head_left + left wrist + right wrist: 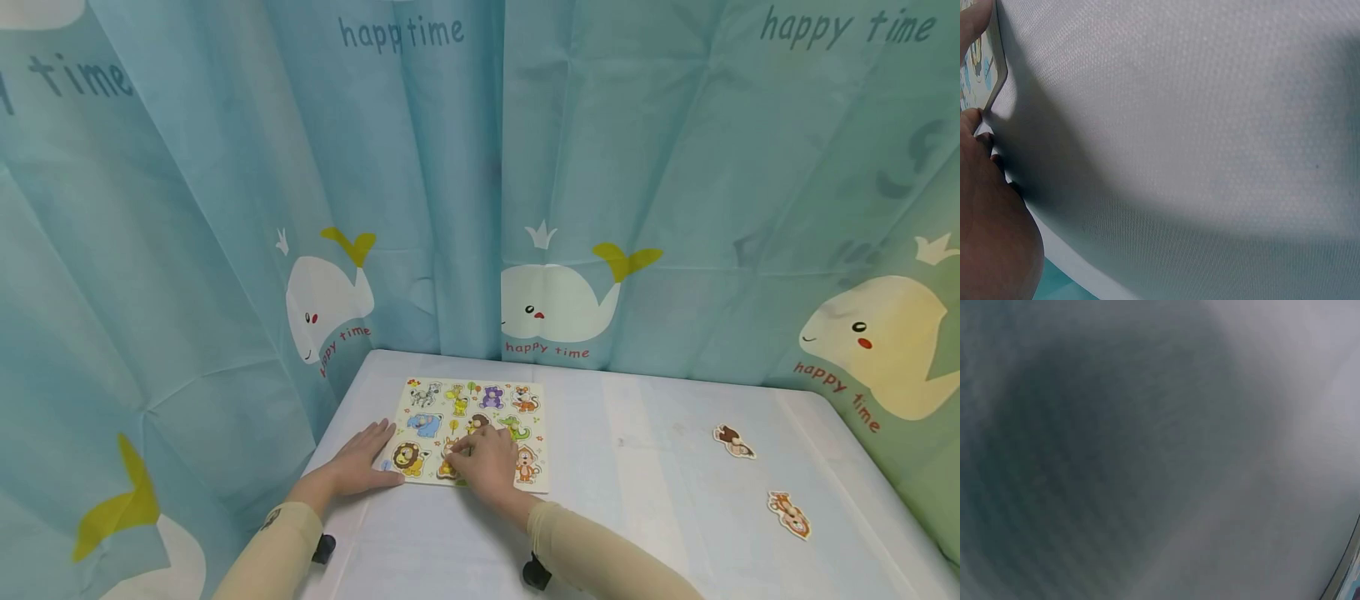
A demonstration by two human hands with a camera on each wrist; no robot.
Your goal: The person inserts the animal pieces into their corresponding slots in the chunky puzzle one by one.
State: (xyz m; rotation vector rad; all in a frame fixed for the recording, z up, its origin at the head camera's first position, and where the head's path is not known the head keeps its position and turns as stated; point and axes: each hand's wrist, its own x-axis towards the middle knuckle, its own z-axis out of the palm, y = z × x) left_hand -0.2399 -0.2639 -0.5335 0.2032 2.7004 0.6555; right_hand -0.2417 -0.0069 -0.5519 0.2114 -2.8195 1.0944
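Note:
A pale wooden animal puzzle board (474, 481) lies flat on the table, with several animals in rows. My left hand (358, 463) rests at its left edge, fingers extended, the thumb along the near-left corner. In the left wrist view that hand (994, 219) shows beside the board's edge (999, 65). My right hand (491, 462) reaches over the board's near side. Its thumb and fingertips pinch an orange-yellow animal puzzle piece (447, 470) in the near row, between the lion (407, 458) and the monkey (527, 467). The hand partly hides this piece and the brown animal above it.
Two loose puzzle pieces lie on the right of the table: a dark brown one (733, 442) and an orange-brown one (789, 514). A blue whale-print curtain (465, 167) hangs behind and beside the table (637, 500). Mostly shadowed tabletop fills the right wrist view.

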